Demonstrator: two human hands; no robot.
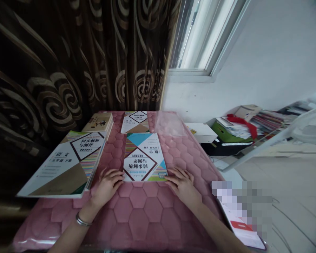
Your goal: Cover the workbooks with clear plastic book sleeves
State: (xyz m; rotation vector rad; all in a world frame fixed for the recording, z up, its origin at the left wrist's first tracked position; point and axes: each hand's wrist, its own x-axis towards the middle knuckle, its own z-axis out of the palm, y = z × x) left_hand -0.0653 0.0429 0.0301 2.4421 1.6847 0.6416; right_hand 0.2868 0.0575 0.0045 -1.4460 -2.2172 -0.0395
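Note:
A mathematics workbook (141,154) with a white, blue and striped cover lies flat on the pink padded table cover, upside down from where I look. My left hand (110,183) rests at its near left corner, fingers slightly bent and apart, the tips touching the edge. At the near right corner is my right hand (183,185), its fingers spread and the tips on the cover's corner. Neither hand is wrapped round the book. Just behind it lies another workbook (135,122) with a white and brown cover.
To the left is a stack of large workbooks (65,163), with a pile of brown-covered books (98,122) behind. A clear plastic sheet (170,123) lies at the table's far right. A phone-like device (242,225) sits by the right edge. Papers and a green bag (230,133) are beyond; a patterned curtain (107,52) hangs behind.

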